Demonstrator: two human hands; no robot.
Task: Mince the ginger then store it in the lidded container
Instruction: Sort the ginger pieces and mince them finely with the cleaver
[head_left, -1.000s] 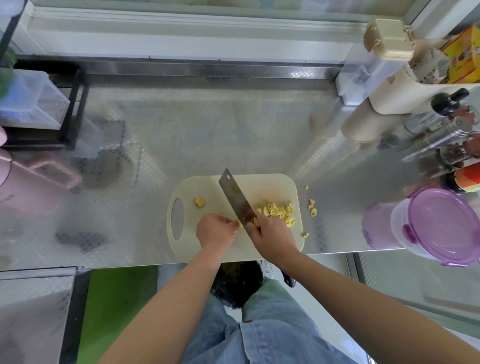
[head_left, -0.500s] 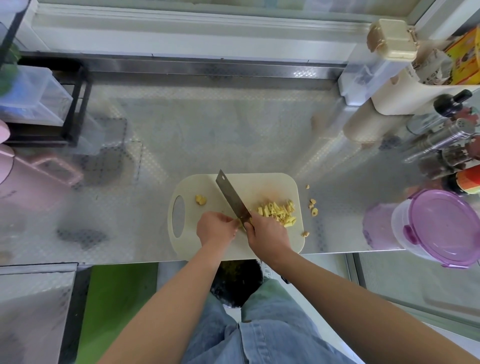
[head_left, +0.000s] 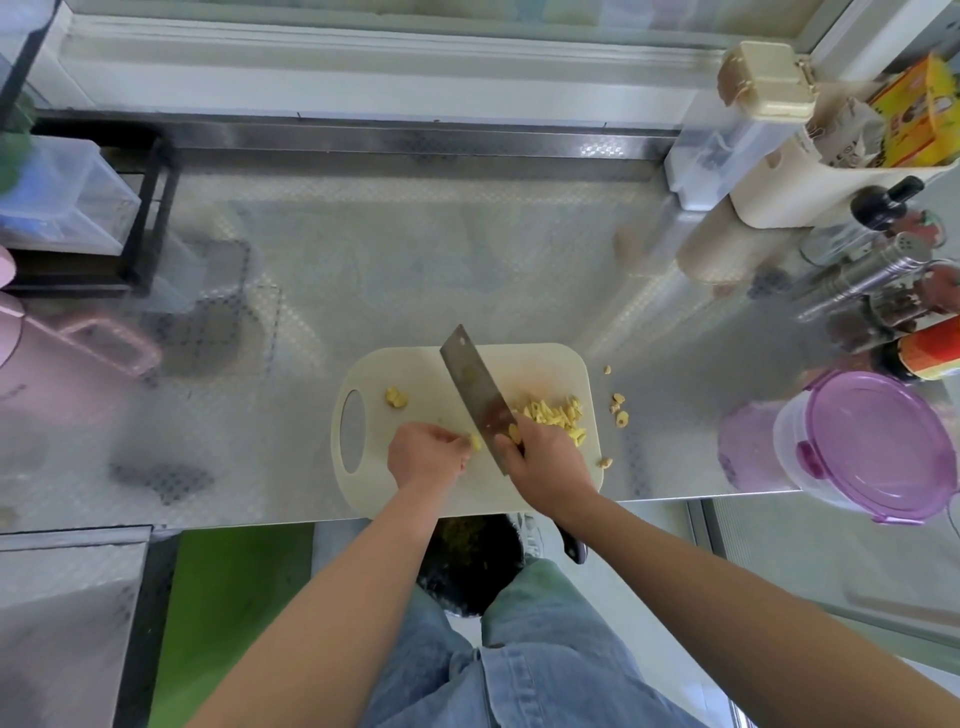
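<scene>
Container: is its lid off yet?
No, the purple lid sits on top of the container, covering its whole mouth.

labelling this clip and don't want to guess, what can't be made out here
Head view: most of the ginger piece, covered by the left hand.
Head view: the cleaver handle, under the right hand.
Head view: inside the lidded container, behind its purple lid.
</scene>
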